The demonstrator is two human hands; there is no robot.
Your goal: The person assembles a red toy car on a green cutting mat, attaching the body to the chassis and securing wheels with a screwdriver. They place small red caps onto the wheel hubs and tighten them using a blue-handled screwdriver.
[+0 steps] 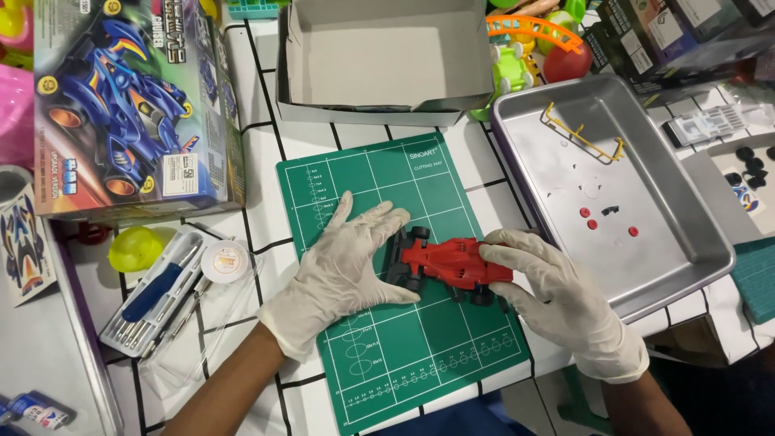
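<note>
White tiled surface (258, 169), green cutting mat (404, 323) at centre. Left hand (343, 262) spread flat on mat, fingers open, touching rear wheels of red toy race car (448, 262). Car lying between both hands. Right hand (557, 295) curled loosely over car's nose, gripping it. Metal tray (678, 234) just right.

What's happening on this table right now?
A person in white gloves is handling a small red plastic toy race car with black wheels on a green cutting mat. The left hand rests against the car's rear end, while the right hand has its grip over the front. Beside the mat, a shiny metal tray holds small red round parts and a yellow plastic frame. An open grey cardboard box sits behind the mat.
</note>
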